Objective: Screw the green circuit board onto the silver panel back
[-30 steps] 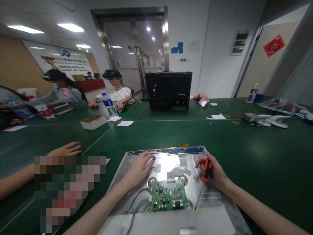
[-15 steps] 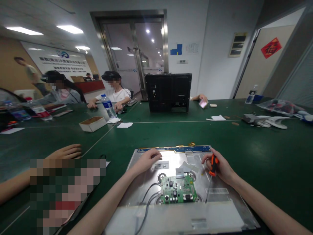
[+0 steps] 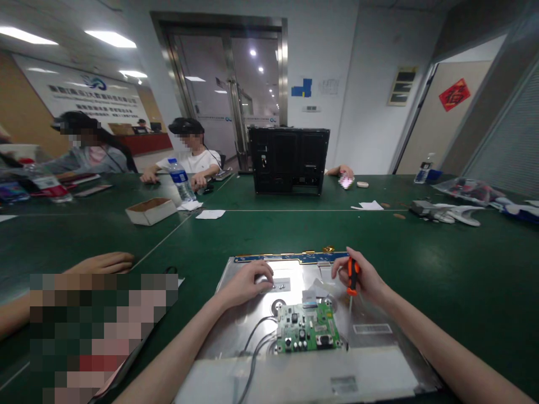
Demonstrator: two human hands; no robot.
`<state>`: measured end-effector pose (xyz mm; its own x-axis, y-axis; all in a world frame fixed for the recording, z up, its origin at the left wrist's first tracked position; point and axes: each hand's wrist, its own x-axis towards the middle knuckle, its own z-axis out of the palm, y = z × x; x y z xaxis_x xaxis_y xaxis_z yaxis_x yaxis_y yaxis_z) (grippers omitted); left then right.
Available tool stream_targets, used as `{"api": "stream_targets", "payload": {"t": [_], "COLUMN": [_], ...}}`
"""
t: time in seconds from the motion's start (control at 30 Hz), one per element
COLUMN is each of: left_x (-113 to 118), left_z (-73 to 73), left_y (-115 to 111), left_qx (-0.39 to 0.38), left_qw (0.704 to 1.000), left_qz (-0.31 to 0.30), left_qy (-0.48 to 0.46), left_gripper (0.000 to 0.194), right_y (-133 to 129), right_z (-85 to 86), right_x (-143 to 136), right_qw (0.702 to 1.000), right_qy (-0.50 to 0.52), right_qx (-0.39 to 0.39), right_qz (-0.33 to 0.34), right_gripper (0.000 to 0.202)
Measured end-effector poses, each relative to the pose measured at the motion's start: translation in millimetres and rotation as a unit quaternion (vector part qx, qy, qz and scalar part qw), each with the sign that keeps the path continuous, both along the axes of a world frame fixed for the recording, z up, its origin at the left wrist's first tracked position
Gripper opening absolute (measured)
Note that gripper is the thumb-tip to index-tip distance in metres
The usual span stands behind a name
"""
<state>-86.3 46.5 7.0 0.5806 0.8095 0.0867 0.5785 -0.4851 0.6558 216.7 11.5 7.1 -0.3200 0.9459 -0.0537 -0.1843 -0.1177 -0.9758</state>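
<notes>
A bare metal display panel [image 3: 236, 331] lies face down in front of me, a green circuit board [image 3: 309, 328] at its middle and a long blue board [image 3: 309, 258] along its far edge. My right hand [image 3: 366, 278] grips a screwdriver [image 3: 352, 278] with an orange and black handle, its shaft slanting down beside the circuit board. At the panel's left, my left hand [image 3: 246, 285] has thumb and fingers drawn together beside small screws [image 3: 281, 287] on a pale label. Whatever is between those fingertips is too small to make out. Grey cables [image 3: 252, 365] run from the board toward me.
Another person's hand [image 3: 99, 262] rests on the green table at left. A white box [image 3: 151, 213], a water bottle [image 3: 182, 180] and paper [image 3: 210, 214] lie beyond. A black monitor casing [image 3: 289, 161] stands at the back; gloves [image 3: 457, 213] lie right.
My left hand has drawn in closer to the screws, its fingers curling. The right hand has tilted the screwdriver more upright and brought it left, nearer the circuit board. The view has shifted slightly.
</notes>
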Motion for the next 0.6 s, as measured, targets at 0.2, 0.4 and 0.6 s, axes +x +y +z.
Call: {"api": "stream_targets", "payload": {"t": [0.2, 0.4, 0.6], "left_x": [-1, 4, 10], "left_z": [-6.2, -8.7, -8.8], "left_y": [-4, -20, -32], "left_qx": [0.081, 0.2, 0.259], "left_qw": [0.989, 0.976, 0.965], "left_qz": [0.123, 0.074, 0.013], "left_qy": [0.0, 0.033, 0.031], "left_gripper": [0.01, 0.011, 0.018], "right_y": [22, 47, 47], "right_z": [13.8, -7.6, -23.5], "right_x": [-58, -80, -75], "right_qw": [0.996, 0.992, 0.988], "right_qy": [0.034, 0.095, 0.142], "right_qx": [0.014, -0.01, -0.016], "right_qz": [0.078, 0.086, 0.065], "right_gripper": [0.061, 0.065, 0.063]}}
